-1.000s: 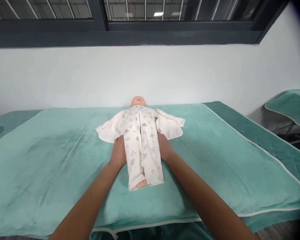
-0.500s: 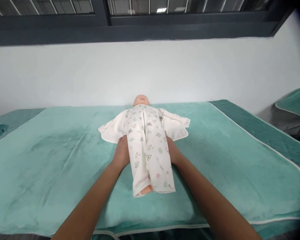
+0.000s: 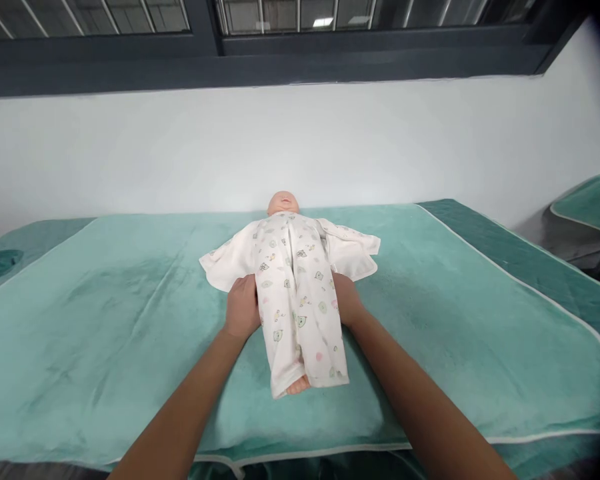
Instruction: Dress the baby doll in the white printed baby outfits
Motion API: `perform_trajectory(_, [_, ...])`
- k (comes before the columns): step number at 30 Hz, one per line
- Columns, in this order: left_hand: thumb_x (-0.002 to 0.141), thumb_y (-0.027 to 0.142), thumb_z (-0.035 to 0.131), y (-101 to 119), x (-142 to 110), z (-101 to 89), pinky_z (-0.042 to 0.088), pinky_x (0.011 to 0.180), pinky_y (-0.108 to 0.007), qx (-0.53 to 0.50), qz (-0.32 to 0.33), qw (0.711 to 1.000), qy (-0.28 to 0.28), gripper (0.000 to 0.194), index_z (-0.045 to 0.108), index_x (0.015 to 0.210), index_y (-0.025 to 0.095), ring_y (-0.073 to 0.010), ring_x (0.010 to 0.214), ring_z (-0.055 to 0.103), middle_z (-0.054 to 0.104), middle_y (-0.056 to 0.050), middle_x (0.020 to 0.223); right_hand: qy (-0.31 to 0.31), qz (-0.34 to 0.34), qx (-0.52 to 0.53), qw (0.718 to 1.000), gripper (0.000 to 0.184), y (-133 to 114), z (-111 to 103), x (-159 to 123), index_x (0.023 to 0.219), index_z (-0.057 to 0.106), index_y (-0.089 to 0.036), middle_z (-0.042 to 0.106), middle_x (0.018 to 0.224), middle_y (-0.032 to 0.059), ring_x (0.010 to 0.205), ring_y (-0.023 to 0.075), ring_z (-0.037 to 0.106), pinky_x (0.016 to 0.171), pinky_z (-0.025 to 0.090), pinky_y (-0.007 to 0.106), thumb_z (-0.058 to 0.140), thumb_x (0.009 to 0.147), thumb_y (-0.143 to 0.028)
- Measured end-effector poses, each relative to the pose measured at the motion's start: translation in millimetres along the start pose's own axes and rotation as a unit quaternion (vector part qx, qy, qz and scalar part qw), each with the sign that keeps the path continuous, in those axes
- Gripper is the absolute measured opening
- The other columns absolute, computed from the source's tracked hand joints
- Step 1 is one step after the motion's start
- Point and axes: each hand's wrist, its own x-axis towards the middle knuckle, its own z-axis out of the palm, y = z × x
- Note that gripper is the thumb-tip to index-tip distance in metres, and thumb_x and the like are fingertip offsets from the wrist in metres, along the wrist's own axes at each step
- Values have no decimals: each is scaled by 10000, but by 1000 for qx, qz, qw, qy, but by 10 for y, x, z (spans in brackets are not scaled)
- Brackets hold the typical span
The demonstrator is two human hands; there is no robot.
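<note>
A baby doll (image 3: 283, 201) lies on its back on the green cover, head toward the wall. It wears a white top (image 3: 229, 262) with spread sleeves and white printed baby pants (image 3: 300, 313). Some bare toes (image 3: 298, 385) show at one leg opening; the other foot is hidden. My left hand (image 3: 243, 307) is closed at the left side of the pants, its fingertips tucked out of sight at the cloth. On the opposite side my right hand (image 3: 347, 300) holds the pants' edge, with most of its fingers hidden behind the fabric.
The bed's green cover (image 3: 130, 333) has pale piping along its edges. A white wall (image 3: 300, 147) rises behind it, below a dark window frame (image 3: 300, 67). Another piece of green fabric (image 3: 593, 207) is at the far right, with a dark green one (image 3: 0, 265) at the left.
The pant legs have shifted slightly, with the left leg opening moving a little to the right. Both hands stay at the sides of the pants.
</note>
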Motion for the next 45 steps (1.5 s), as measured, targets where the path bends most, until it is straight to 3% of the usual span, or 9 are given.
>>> perform_trajectory(6, [938, 301, 417, 33, 18, -36, 429, 673, -319, -70, -161, 984, 39, 172, 564, 986, 227, -218, 780, 641, 700, -26, 858, 177, 154, 41, 971, 271, 254, -94, 103, 1082, 620, -200, 692, 877, 74, 803, 234, 616, 729, 446, 343, 433, 921, -314])
perform_trajectory(10, [932, 295, 433, 35, 56, -31, 419, 672, -308, -80, -193, 977, 36, 172, 583, 984, 228, -222, 801, 644, 695, -23, 835, 231, 131, -101, 959, 405, 607, -149, 422, 1215, 579, -140, 615, 1203, 178, 1115, 335, 515, 881, 411, 440, 547, 852, -318])
perform_trajectory(16, [914, 262, 444, -17, 75, -7, 404, 643, -302, -91, -220, 971, 38, 159, 586, 979, 231, -216, 748, 631, 686, -12, 792, 141, 132, -96, 977, 302, 784, -191, 702, 994, 664, -184, 672, 1011, 131, 901, 261, 568, 745, 396, 347, 454, 941, -394])
perform_trajectory(22, [898, 233, 438, -85, 53, 45, 426, 659, -313, -94, -235, 965, 62, 169, 590, 971, 224, -220, 761, 639, 697, -22, 821, 141, 163, 149, 965, 313, 589, -328, 651, 750, 597, -209, 544, 604, -17, 594, 151, 466, 582, 337, 274, 511, 906, -466])
perform_trajectory(26, [906, 232, 430, -70, 53, 60, 424, 656, -321, -78, -233, 968, 41, 167, 594, 932, 218, -227, 787, 636, 694, -34, 845, 51, 165, 294, 940, 360, 244, -531, 868, 631, 505, -205, 416, 536, -53, 481, 94, 328, 472, 266, 251, 582, 860, -473])
perform_trajectory(30, [913, 230, 425, -42, 56, 57, 429, 658, -328, -82, -235, 968, 37, 165, 589, 911, 217, -223, 796, 621, 677, -31, 848, -74, 106, 260, 957, 361, -149, -694, 1234, 566, 513, -190, 521, 555, -18, 480, 83, 398, 465, 287, 236, 616, 844, -396])
perform_trajectory(34, [903, 218, 451, -83, 39, 50, 465, 727, -357, -85, -243, 963, 74, 138, 588, 917, 213, -221, 835, 603, 651, -39, 880, -170, 78, 325, 927, 302, -229, -609, 1445, 600, 603, -173, 643, 639, 44, 534, 110, 523, 499, 384, 233, 633, 837, -359])
perform_trajectory(41, [864, 159, 484, -263, 5, 16, 459, 955, -454, -10, -300, 926, 227, 182, 594, 1003, 201, -276, 1135, 507, 566, -109, 1178, 81, 157, 558, 811, 229, 62, -138, 1383, 760, 616, -186, 519, 618, -39, 464, 69, 394, 427, 251, 219, 678, 805, -402])
perform_trajectory(45, [881, 243, 527, -344, 48, -15, 411, 1031, -494, 60, -335, 918, 205, 225, 590, 1084, 171, -313, 1161, 514, 587, -129, 1199, 153, 167, 467, 855, 248, -31, -62, 1364, 696, 590, -196, 537, 622, -30, 534, 98, 455, 512, 346, 245, 651, 820, -402])
